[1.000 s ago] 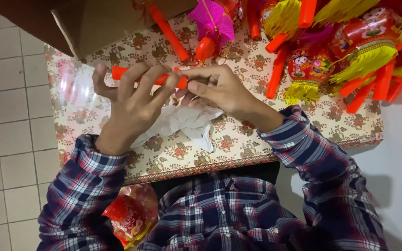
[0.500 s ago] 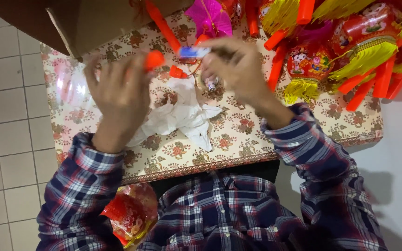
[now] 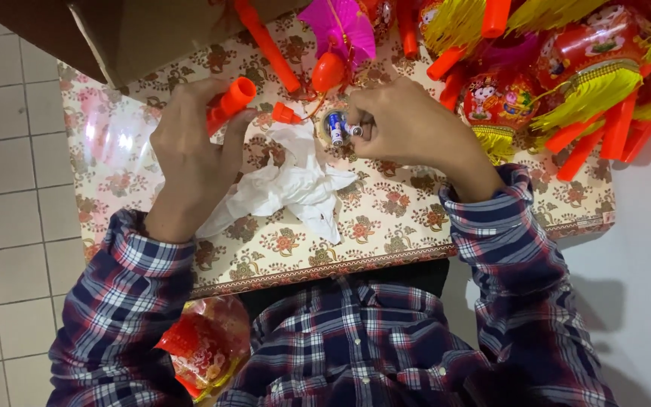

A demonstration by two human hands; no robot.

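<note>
The left hand (image 3: 194,147) grips an orange plastic tube (image 3: 229,104) over the floral tablecloth (image 3: 386,218). The right hand (image 3: 408,124) pinches a small battery (image 3: 337,128) by its fingertips, just above crumpled white tissue (image 3: 288,185), with an orange cap (image 3: 286,114) lying between both hands

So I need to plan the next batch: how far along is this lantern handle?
Looks done: the orange cap is off, lying on the table. In hand: left hand holds the open orange tube; right hand fingers batteries. Left: nothing shows batteries inside or the cap back on.
</note>
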